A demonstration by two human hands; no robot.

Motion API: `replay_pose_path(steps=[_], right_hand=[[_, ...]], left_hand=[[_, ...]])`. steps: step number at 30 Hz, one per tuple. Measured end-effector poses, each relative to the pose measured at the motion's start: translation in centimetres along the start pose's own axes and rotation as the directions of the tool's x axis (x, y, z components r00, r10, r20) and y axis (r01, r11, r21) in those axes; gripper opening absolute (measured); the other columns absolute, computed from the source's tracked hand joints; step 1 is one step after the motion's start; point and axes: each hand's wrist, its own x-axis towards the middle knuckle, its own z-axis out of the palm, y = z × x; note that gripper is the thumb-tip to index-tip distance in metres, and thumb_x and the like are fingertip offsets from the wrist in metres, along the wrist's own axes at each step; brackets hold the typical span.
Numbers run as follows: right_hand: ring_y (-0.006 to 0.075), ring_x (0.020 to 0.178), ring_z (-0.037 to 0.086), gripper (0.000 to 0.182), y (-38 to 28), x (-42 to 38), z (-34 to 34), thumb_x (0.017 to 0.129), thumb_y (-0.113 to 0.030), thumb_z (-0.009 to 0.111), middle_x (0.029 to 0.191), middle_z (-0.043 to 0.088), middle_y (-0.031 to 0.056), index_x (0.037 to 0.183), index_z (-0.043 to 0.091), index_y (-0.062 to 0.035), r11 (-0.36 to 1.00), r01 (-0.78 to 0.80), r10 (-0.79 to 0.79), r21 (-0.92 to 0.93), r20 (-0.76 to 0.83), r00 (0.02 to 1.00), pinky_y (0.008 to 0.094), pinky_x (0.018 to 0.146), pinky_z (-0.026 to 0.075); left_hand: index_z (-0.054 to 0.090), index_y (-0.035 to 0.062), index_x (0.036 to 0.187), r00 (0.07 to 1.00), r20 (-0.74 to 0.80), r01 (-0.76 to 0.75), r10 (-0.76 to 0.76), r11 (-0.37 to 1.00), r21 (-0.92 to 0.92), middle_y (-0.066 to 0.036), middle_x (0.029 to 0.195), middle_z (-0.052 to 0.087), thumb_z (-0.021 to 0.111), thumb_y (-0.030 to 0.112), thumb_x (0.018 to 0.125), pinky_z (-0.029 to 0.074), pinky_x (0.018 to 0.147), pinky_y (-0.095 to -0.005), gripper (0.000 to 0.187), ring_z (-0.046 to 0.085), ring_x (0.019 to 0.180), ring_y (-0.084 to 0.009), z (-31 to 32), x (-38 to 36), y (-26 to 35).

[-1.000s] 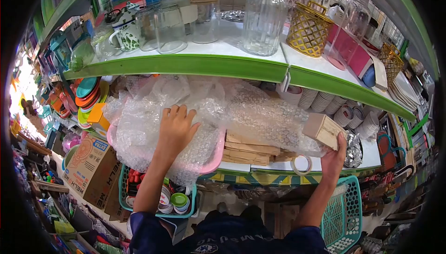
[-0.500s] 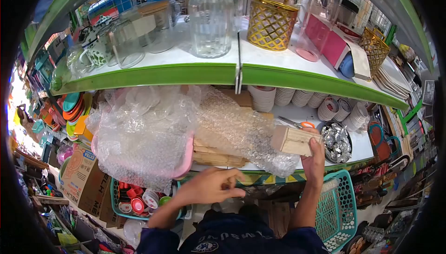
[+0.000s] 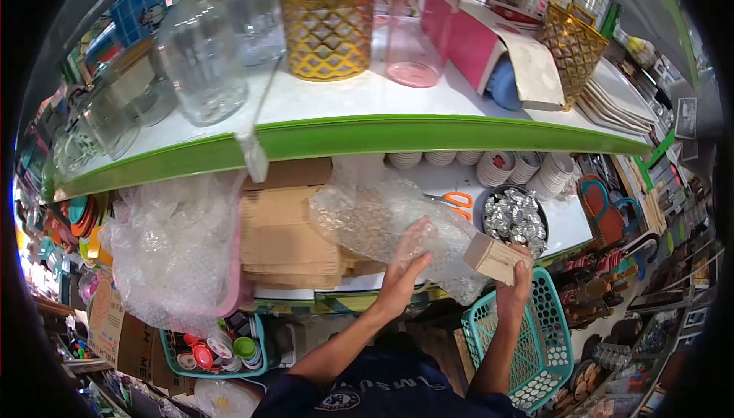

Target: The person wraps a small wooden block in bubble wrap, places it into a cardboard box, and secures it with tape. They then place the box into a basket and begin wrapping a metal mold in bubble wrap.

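Observation:
My right hand [image 3: 518,280] is closed around one end of a small pale wooden block or box [image 3: 493,258], tilted above the shelf edge. To its left, my left hand [image 3: 401,276] reaches up against a loose sheet of bubble wrap [image 3: 375,208], fingers stretched and thumb apart. The sheet runs across the lower shelf and its near end hangs toward the block. Orange-handled scissors [image 3: 459,202] lie behind the sheet, their blades partly covered. Beside the block stands a dark bowl of silver foil-like pieces [image 3: 516,215].
Flat cardboard [image 3: 287,242] is stacked on the lower shelf beside a pink tub [image 3: 232,296] heaped with bubble wrap. Glass jars [image 3: 202,58] and a gold basket [image 3: 327,32] stand above the green shelf edge [image 3: 443,133]. Turquoise baskets [image 3: 562,334] sit below.
My left hand has moved up and right to the bubble wrap, its fingers straightening. My right hand still holds the wooden block, now tilted more. The view has shifted right, uncovering the cardboard stack.

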Motion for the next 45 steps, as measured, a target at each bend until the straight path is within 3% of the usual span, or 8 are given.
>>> replay_pose_path(steps=[8,9,14,19,22,24,30,45], right_hand=[[0.0195,0.111,0.058,0.039,3.7,-1.7,-6.3,0.101,-0.025,0.05,0.119,0.056,0.0118,0.132,0.049,-0.0002,0.95,-0.042,0.021,-0.31,-0.071,0.997,0.0334,0.095,0.05],[0.0134,0.096,0.058,0.036,3.3,-1.9,-6.0,0.101,-0.022,0.052,0.113,0.058,0.0088,0.13,0.051,-0.0022,0.897,-0.066,0.034,-0.437,-0.081,0.996,0.0265,0.08,0.05],[0.0155,0.107,0.052,0.032,5.3,-1.9,-5.3,0.101,-0.02,0.055,0.118,0.057,0.0079,0.127,0.055,-0.0014,0.938,-0.13,0.099,-0.321,-0.112,0.989,0.03,0.098,0.04],[0.0129,0.102,0.051,0.028,6.2,-1.1,-3.3,0.104,-0.016,0.052,0.115,0.057,0.008,0.129,0.053,-0.0036,0.941,-0.231,0.211,-0.247,-0.105,0.972,0.0279,0.093,0.041],[0.0119,0.098,0.052,0.027,6.6,-0.7,-3.3,0.104,-0.017,0.052,0.112,0.058,0.0082,0.129,0.053,-0.0046,0.937,-0.263,0.245,-0.232,-0.103,0.964,0.0264,0.089,0.043],[0.0122,0.099,0.052,0.027,6.6,-0.5,-3.3,0.104,-0.017,0.052,0.112,0.058,0.0084,0.128,0.053,-0.0047,0.938,-0.264,0.244,-0.225,-0.111,0.963,0.0267,0.089,0.043],[0.014,0.104,0.053,0.027,6.8,-0.5,-4.0,0.103,-0.016,0.055,0.113,0.058,0.0094,0.128,0.053,-0.0037,0.93,-0.274,0.264,-0.246,-0.074,0.962,0.0277,0.093,0.043],[0.0143,0.105,0.053,0.029,6.9,-0.4,-3.4,0.101,-0.014,0.056,0.115,0.057,0.0089,0.128,0.053,-0.0028,0.931,-0.239,0.252,-0.276,0.011,0.968,0.0283,0.095,0.042]], left_hand=[[0.038,0.0051,0.149,0.982,-0.088,0.117,-0.167,0.905,-0.41,-0.011,0.136,0.057,0.054,0.011,0.099,0.037,0.109,-0.0351,0.053,0.052,0.126,-0.02,2.9,9.1,-3.3],[0.038,0.0051,0.149,0.981,-0.089,0.121,-0.172,0.904,-0.409,-0.011,0.136,0.057,0.054,0.011,0.099,0.037,0.109,-0.0351,0.053,0.052,0.126,-0.02,3.2,10.3,-3.2],[0.029,0.0017,0.152,0.985,-0.157,-0.04,0.068,0.984,0.174,-0.019,0.149,0.046,0.049,0.01,0.102,0.037,0.113,-0.0372,0.054,0.049,0.133,-0.0268,1.3,15.6,-5.4],[0.008,0.0004,0.16,0.951,-0.308,0.057,0.04,0.952,0.301,-0.026,0.156,0.035,0.055,0.016,0.103,0.033,0.114,-0.0382,0.076,0.039,0.142,-0.0302,1.9,11.6,-5.9],[0.02,-0.0001,0.158,0.967,-0.162,-0.069,0.197,0.814,0.577,-0.026,0.153,0.04,0.056,0.016,0.102,0.034,0.113,-0.0408,0.068,0.038,0.143,-0.036,0.4,7.0,-8.1],[0.041,-0.0004,0.148,0.986,0.036,-0.112,0.162,0.488,0.865,-0.021,0.139,0.052,0.06,0.015,0.098,0.037,0.11,-0.0446,0.056,0.046,0.134,-0.0393,1.2,3.2,-5.7],[0.06,0.0011,0.129,0.963,0.261,-0.26,0.068,-0.029,0.965,-0.014,0.111,0.056,0.068,0.016,0.088,0.041,0.105,-0.0471,0.044,0.052,0.113,-0.034,0.9,-2.9,-5.0],[0.061,0.0047,0.134,0.911,0.407,-0.41,0.069,0.03,0.912,-0.011,0.104,0.056,0.059,-0.004,0.077,0.046,0.089,-0.0419,0.058,0.056,0.097,-0.0301,1.1,-3.8,-0.3]])
